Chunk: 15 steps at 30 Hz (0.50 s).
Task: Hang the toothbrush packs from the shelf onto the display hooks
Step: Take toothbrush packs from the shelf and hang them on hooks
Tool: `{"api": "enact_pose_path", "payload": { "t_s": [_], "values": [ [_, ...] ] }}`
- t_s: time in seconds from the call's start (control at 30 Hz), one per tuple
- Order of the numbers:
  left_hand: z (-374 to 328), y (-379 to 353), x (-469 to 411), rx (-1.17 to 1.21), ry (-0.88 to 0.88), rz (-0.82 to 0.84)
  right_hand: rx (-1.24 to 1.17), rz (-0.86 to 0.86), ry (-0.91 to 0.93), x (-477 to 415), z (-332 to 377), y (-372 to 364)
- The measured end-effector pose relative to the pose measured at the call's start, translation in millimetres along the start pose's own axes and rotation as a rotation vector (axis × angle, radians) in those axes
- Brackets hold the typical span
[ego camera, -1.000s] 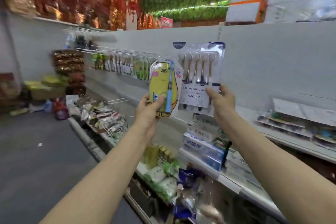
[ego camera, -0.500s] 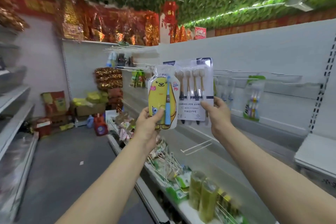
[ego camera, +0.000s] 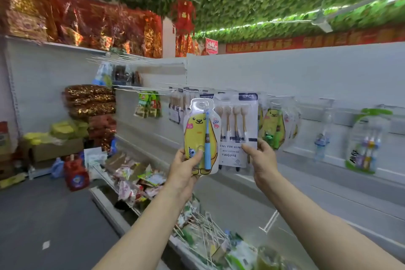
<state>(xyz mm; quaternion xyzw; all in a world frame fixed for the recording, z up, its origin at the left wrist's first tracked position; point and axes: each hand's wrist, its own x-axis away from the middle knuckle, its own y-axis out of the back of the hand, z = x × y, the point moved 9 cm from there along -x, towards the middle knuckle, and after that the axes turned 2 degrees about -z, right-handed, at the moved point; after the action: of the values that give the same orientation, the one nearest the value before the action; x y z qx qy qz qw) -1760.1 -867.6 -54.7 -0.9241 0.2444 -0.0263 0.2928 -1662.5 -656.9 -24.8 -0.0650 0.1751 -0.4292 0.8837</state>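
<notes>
Since a second ago my view has swung from the shelf to the hung packs, so I judge hanging comes next. My left hand grips the yellow pack and my right hand pinches the six-pack, both just left of the hung packs. Both stand upright, long axis vertical, brush heads up, fronts facing me.

Yellow bear-shaped pack w/ one blue toothbrush was held upright, its right edge overlapping a clear 6-pcs pack, also upright. More yellow packs hung behind them, at right.
</notes>
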Motion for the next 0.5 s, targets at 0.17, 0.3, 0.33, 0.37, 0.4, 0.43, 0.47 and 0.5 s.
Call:
{"api": "enact_pose_path", "payload": {
  "t_s": [0.17, 0.3, 0.33, 0.37, 0.4, 0.43, 0.47, 0.5],
  "values": [
    [-25.9, 42.3, -70.0, 0.016, 0.045, 0.03, 0.064, -0.077, 0.007, -25.9, -28.3, -55.7],
    [-19.4, 61.4, -118.9, 0.015, 0.088, 0.032, 0.094, -0.09, -0.01, -52.1, -53.5, -81.9],
    [-18.4, 64.5, -128.9, 0.014, 0.085, 0.037, 0.096, -0.091, -0.007, -59.9, -58.0, -88.4],
    [-18.0, 68.3, -138.6, 0.014, 0.079, 0.039, 0.096, -0.088, -0.003, -68.1, -62.3, -94.9],
    [-18.3, 72.4, -147.3, 0.015, 0.07, 0.037, 0.092, -0.081, 0.003, -76.2, -66.5, -102.2],
    [-19.3, 77.0, -156.0, 0.02, 0.061, 0.036, 0.085, -0.073, 0.01, -84.4, -70.8, -110.3],
    [-20.3, 81.6, -164.9, 0.026, 0.053, 0.041, 0.075, -0.067, 0.016, -92.7, -76.3, -118.7],
    [-21.3, 86.4, -173.1, 0.027, 0.049, 0.046, 0.066, -0.063, 0.02, -99.8, -82.5, -127.1]
  ]
}}
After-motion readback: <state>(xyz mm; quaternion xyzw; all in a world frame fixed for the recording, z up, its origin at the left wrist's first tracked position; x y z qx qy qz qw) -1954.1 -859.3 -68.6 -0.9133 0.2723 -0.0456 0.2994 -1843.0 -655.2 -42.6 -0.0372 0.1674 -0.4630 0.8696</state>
